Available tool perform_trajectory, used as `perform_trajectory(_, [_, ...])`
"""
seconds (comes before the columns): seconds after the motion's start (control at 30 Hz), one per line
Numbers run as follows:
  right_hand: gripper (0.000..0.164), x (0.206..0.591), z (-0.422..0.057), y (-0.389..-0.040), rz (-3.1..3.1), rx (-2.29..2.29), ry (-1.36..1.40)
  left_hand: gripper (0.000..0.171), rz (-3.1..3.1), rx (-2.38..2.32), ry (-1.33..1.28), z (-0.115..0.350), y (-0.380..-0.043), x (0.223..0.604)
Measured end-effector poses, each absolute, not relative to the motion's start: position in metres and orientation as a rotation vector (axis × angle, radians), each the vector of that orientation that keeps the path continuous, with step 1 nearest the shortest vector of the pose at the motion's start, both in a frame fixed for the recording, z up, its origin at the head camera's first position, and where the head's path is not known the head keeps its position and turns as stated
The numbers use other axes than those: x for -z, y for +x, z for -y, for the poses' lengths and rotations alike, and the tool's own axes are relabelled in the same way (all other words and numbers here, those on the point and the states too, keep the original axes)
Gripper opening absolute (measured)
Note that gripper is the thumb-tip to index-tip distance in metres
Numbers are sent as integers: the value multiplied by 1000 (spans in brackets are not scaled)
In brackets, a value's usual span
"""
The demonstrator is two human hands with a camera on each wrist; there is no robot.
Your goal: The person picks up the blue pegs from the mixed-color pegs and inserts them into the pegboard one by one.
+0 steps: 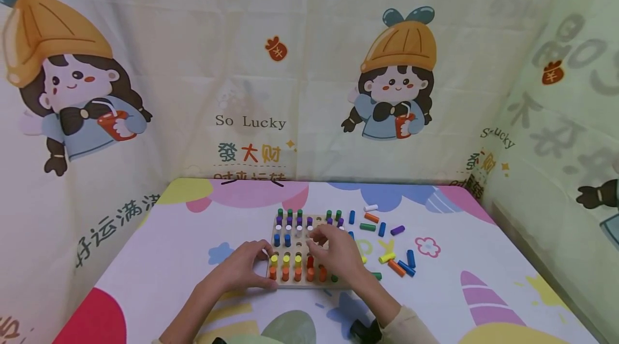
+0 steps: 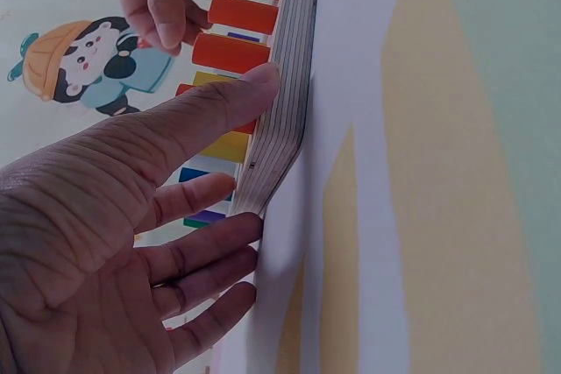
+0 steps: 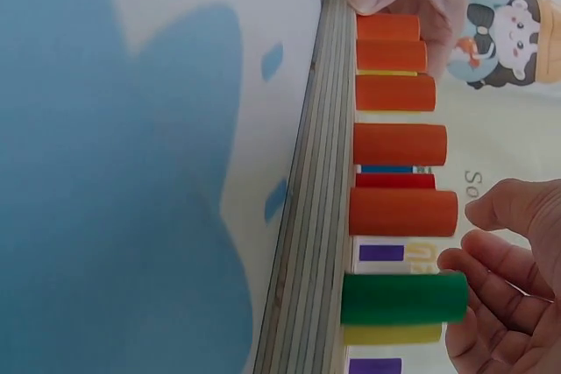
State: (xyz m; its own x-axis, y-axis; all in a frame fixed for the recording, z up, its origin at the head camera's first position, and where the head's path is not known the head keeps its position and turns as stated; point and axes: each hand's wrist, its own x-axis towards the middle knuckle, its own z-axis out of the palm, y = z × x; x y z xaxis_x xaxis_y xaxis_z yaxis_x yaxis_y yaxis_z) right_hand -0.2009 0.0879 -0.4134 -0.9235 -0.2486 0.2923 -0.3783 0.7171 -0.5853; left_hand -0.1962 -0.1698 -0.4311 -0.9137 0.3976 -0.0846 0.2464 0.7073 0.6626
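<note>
A wooden pegboard (image 1: pixel 302 284) with rows of coloured pegs lies on the table. My left hand (image 1: pixel 245 267) holds it by the near left corner; the thumb (image 2: pixel 261 85) presses on the layered edge, and the fingertips reach the left side. Over the middle of the board hovers my right hand (image 1: pixel 338 252), fingers bent, no peg showing between thumb and fingertips. In the right wrist view those fingertips are close to an orange peg (image 3: pixel 403 211) and a green peg (image 3: pixel 403 298) in the near row. The right hand hides part of the board's right half.
Loose pegs lie right of the board, among them a purple peg (image 1: pixel 397 230), a yellow peg (image 1: pixel 387 257), an orange peg (image 1: pixel 396 268) and a white peg (image 1: pixel 371 208). A black object (image 1: pixel 366 330) sits by the right sleeve. Printed cloth (image 1: pixel 309 91) hangs behind the table.
</note>
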Motion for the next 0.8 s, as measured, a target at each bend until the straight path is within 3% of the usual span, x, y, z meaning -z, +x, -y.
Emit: perform_trajectory(0.8, [10, 409, -124, -198, 2707, -1009, 341, 55, -2707, -991, 481, 169, -193, 430])
